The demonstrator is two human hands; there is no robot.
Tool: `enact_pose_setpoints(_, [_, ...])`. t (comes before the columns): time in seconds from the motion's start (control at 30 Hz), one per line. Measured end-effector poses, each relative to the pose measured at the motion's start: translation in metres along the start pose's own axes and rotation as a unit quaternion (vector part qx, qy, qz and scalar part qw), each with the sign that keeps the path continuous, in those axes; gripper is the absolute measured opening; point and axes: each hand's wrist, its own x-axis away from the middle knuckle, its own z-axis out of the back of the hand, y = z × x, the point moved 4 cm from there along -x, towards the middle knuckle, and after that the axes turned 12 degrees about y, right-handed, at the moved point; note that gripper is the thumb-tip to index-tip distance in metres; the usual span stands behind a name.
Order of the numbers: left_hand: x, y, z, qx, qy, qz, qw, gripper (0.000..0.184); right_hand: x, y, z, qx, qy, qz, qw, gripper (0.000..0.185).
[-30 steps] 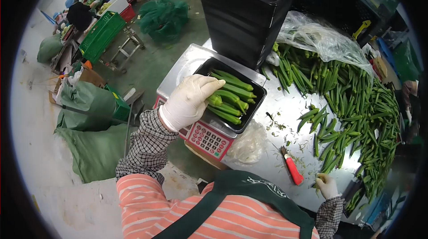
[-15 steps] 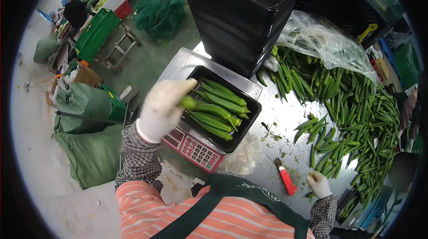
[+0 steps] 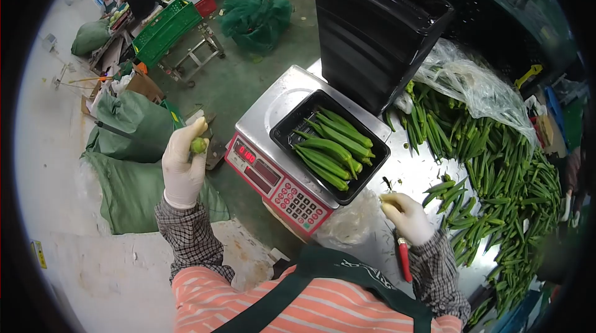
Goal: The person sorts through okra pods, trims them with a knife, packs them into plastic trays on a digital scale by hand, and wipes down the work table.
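Observation:
My gloved left hand [image 3: 185, 162] is closed around an okra pod [image 3: 198, 145], seen nearly end-on, left of the digital scale [image 3: 261, 100]. On the scale's metal plate sits a black plastic tray [image 3: 369, 190] with several okra pods [image 3: 338, 146] lying side by side. The red display [image 3: 246, 153] is lit. My gloved right hand [image 3: 410, 221] hovers over the table, right of the tray, its thumb and forefinger apart with nothing visible between them. Close by that hand, a red-handled knife [image 3: 405, 260] lies on the table, partly hidden by the hand and sleeve.
A tall stack of black trays [image 3: 372, 35] stands behind the scale. A large okra heap [image 3: 503, 177] spreads over the right side, partly under clear plastic [image 3: 465, 78]. Crumpled plastic [image 3: 351, 221] lies by the scale. Green sacks [image 3: 143, 190] and a green crate [image 3: 166, 31] are at left.
My left hand has moved from above the tray to the left, carrying an okra pod. My right hand has come up and left, past the knife toward the tray.

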Motion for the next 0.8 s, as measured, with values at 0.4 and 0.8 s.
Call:
enact_pose_setpoints(0.4, [0.044, 0.029, 0.003, 0.077, -0.049, 0.036, 0.995, 0.044, -0.022, -0.011, -0.061, -0.285, 0.039, -0.159, 0.944, 0.031])
enact_pose_setpoints(0.8, [0.002, 0.079, -0.080, 0.260, -0.025, 0.105, 0.959, 0.025, 0.150, 0.088, 0.034, -0.394, 0.280, -0.101, 0.870, 0.024])
